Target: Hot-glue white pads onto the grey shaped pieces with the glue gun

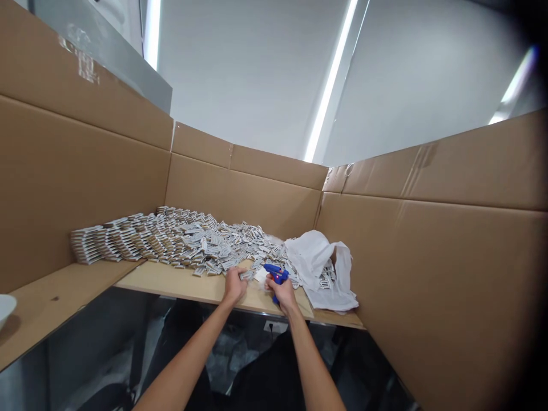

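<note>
My right hand (pixel 282 292) is closed round a blue glue gun (pixel 276 275) with a small red light, its nozzle pointing left. My left hand (pixel 234 284) is closed on a small grey-white piece (pixel 247 275) held just in front of the nozzle. Both hands rest over the near edge of a cardboard-covered table (pixel 180 282). Behind them lies a big heap of the same small grey-white pieces (pixel 214 245), loose in the middle and stacked in neat rows (pixel 111 240) at the left.
A white plastic bag (pixel 321 262) with more pieces lies right of the hands. Tall cardboard walls (pixel 428 274) enclose the table at left, back and right. A white bowl rim (pixel 6 308) shows on the cardboard shelf at far left.
</note>
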Available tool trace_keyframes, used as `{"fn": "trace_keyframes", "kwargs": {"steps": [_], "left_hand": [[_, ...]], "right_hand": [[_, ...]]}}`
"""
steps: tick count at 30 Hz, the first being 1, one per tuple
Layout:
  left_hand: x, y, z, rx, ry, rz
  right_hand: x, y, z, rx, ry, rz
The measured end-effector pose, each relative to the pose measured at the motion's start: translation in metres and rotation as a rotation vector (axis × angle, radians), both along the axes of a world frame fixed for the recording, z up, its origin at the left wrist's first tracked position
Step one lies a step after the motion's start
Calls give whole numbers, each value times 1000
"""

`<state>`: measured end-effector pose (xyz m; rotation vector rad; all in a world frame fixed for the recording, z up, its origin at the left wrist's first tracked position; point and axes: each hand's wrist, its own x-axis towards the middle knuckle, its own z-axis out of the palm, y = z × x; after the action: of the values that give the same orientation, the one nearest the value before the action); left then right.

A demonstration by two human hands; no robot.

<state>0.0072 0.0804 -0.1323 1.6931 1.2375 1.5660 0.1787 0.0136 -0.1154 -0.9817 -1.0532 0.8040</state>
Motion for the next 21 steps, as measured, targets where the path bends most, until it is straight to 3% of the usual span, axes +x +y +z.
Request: {"fn": "trace_keyframes", "kwargs": {"steps": [5,11,16,21], "left_hand": [[-1,2,1,-43,-176,-3],[12,-8,5,-61,-345,-171],[13,-16,8,-82,-372,-335],[12,-14,8,-143,-401,-404]], "right_hand": [[-7,2,1,17,56,8],[-20,3,4,19,116,52],[-22,1,7,27,152,43],[-23,1,9,23,132,-6]]}}
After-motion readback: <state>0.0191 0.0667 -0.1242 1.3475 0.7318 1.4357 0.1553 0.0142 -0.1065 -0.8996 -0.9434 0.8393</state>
